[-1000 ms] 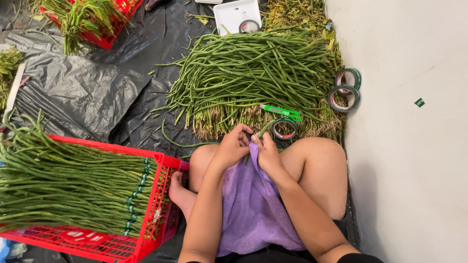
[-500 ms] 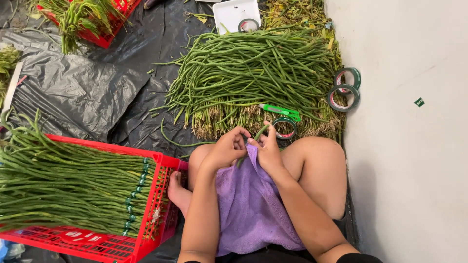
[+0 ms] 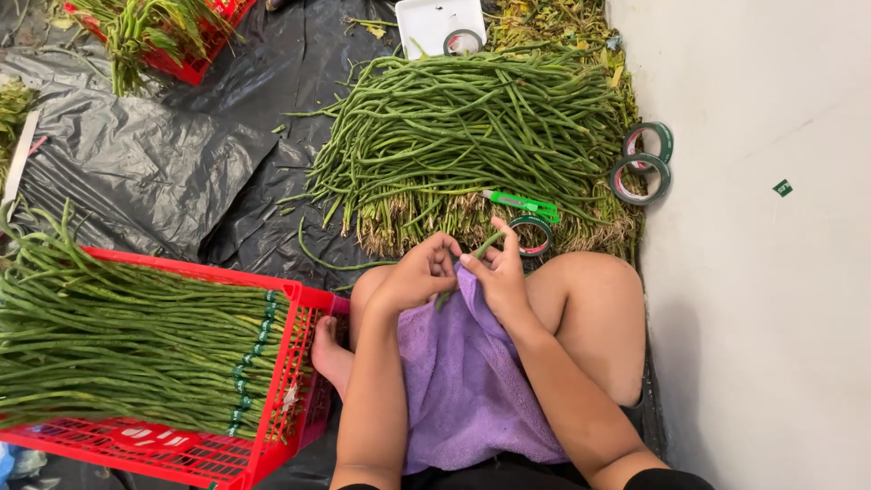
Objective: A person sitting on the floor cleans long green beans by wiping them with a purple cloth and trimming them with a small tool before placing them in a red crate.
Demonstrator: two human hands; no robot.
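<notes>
Two big masses of long beans fill my view: a loose heap of long beans spread on the black plastic sheet ahead of my knees, and tied bundles lying flat in the red crate at my left, their green tape bands lined up near the crate's end wall. Another red crate with greens sits at the far left corner. Across my lap lies a purple towel, reaching from my knees back toward my waist.

Over the towel's front edge my hands meet. My left hand is curled, fingertips pinched on a single bean that pokes up and away between my hands; my right hand closes on the same bean from the other side, thumb raised. Just beyond my right hand a green-handled cutter lies on the heap's stem ends, with a tape roll touching it. Two more tape rolls rest by the pale wall, and one sits on a white tray at the top.
</notes>
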